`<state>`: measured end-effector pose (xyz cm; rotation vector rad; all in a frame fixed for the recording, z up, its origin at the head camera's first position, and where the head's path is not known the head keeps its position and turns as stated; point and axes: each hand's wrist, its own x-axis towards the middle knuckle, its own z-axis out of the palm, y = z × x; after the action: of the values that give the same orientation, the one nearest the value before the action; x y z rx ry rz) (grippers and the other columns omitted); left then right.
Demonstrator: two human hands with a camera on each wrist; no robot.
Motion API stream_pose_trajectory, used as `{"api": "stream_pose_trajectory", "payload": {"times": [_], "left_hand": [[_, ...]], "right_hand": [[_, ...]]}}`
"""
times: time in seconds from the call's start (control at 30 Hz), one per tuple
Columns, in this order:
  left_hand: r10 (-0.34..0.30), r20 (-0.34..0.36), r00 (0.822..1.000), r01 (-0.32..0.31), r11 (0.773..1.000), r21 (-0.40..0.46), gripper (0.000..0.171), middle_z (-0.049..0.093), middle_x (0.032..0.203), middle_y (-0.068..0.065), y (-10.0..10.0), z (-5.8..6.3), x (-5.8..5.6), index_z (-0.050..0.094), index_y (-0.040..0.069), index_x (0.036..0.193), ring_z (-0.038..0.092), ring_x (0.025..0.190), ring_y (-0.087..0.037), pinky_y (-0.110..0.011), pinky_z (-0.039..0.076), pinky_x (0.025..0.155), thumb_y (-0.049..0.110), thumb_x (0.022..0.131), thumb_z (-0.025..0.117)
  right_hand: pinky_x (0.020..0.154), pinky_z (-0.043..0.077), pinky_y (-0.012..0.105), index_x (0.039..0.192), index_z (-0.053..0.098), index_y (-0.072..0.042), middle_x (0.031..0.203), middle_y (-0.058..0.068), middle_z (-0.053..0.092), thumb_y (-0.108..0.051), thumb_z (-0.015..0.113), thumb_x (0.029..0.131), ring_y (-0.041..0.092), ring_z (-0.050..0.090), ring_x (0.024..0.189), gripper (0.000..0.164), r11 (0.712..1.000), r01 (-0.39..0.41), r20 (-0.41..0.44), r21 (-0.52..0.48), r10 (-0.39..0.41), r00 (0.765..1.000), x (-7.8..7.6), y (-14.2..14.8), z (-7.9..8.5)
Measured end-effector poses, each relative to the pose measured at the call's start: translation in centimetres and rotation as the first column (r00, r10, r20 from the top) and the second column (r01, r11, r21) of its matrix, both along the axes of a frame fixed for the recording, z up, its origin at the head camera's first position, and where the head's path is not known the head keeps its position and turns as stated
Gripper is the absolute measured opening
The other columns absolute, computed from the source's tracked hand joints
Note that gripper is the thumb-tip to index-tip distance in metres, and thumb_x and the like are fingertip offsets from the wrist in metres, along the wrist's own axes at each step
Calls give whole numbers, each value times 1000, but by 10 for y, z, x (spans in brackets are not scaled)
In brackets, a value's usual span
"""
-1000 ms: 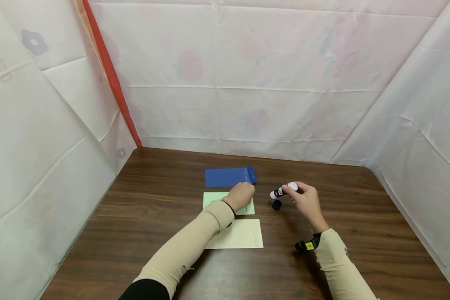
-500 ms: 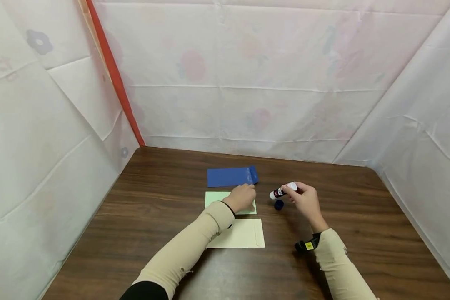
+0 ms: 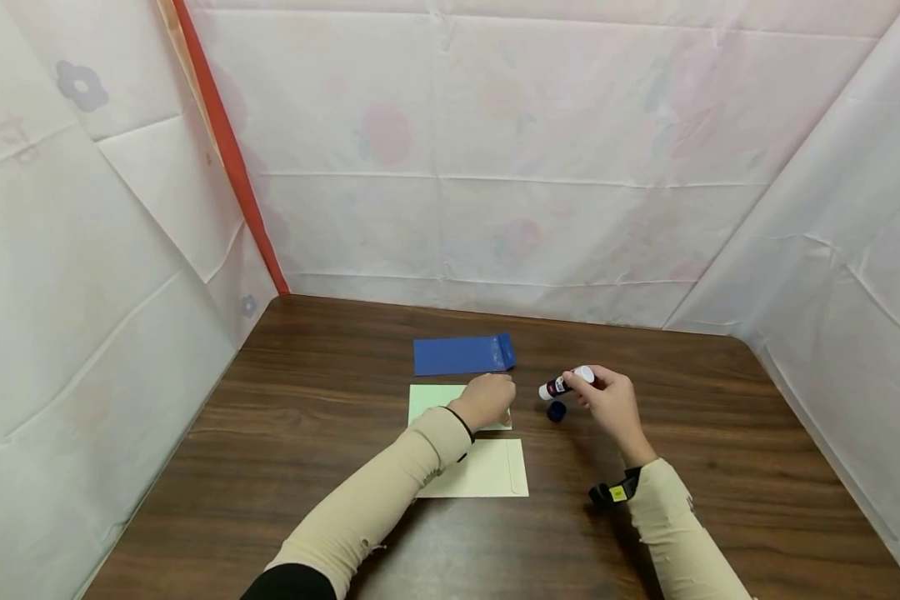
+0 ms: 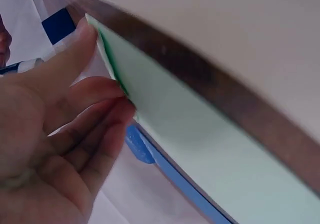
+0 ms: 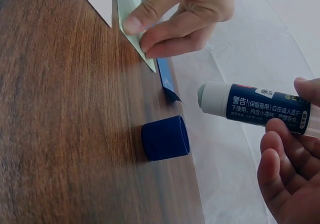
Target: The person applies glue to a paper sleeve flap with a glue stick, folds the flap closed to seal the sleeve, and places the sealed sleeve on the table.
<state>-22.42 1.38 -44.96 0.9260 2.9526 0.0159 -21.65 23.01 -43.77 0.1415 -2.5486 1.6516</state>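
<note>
Plainly, curled left fingers (image 4: 97, 89) pinch the green envelope (image 4: 200, 134); right fingers (image 5: 279, 131) grasp the uncapped glue stick (image 5: 265, 104).

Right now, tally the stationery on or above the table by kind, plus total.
Envelopes: 3 (blue envelope, green envelope, cream envelope)
Glue stick: 1
Dark blue cap: 1
Total: 5

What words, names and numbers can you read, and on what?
"警告!(保留备用)应在成人监护": on the glue stick.
"下使用" and "内含小零件": glue stick, next line.
Other print on it: too small or blurred.
Yellow label on right wristband: too small.
</note>
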Motion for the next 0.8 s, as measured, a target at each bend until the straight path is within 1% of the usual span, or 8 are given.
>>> {"api": "stream_pose_trajectory", "payload": {"times": [0.1,0.17,0.27,0.4,0.6,0.7,0.8], "left_hand": [[-12,-34,999,12,1000,20,13,70,90,1,-1,-3,-1,73,13,84,67,84,-13,-25,56,79,24,81,80],[-16,-46,999,18,1000,23,11,71,90,0,-1,-4,-2,73,12,86,68,84,-14,-24,56,79,21,82,79],[-21,-35,999,22,999,25,12,71,93,-3,-2,-2,-1,74,9,90,67,87,-16,-24,55,80,19,83,78],[-5,-10,1000,6,999,35,13,70,94,-5,-2,-1,0,74,8,92,65,91,-19,-26,54,84,20,86,76],[24,-13,1000,-23,999,26,12,69,95,-6,-1,1,2,74,9,91,65,92,-20,-27,55,86,20,88,74],[36,-30,999,-35,999,24,11,71,92,-5,-1,0,4,75,10,89,66,90,-19,-26,56,81,20,87,74],[44,-54,998,-43,999,32,11,72,88,-3,-1,-1,5,75,11,86,67,84,-18,-25,57,75,21,85,76]], "right_hand": [[56,53,30,95,69,3,71,8,64,-31,71,90,7,57,59,34,1000,3,-1,-2,-3,1000,0,0,1],[56,54,30,95,69,3,72,9,64,-31,71,90,7,57,59,34,1000,4,-2,-2,-4,1000,0,0,1],[57,55,31,95,69,4,73,10,65,-30,71,90,7,58,60,35,1000,6,-1,-2,-6,1000,1,1,1],[57,55,29,95,69,5,73,12,65,-30,71,90,7,59,60,35,1000,8,-8,-4,-8,1000,1,1,2],[56,53,25,95,69,4,69,2,63,-30,72,90,6,57,60,35,1000,8,-9,-15,-8,1000,0,1,3],[55,53,24,94,68,4,67,-3,61,-28,72,90,6,57,59,33,1000,7,-8,-24,-7,1000,0,0,4],[55,53,24,94,69,4,67,-3,61,-26,72,90,5,57,59,31,999,7,-10,-32,-8,1000,0,0,4]]}}
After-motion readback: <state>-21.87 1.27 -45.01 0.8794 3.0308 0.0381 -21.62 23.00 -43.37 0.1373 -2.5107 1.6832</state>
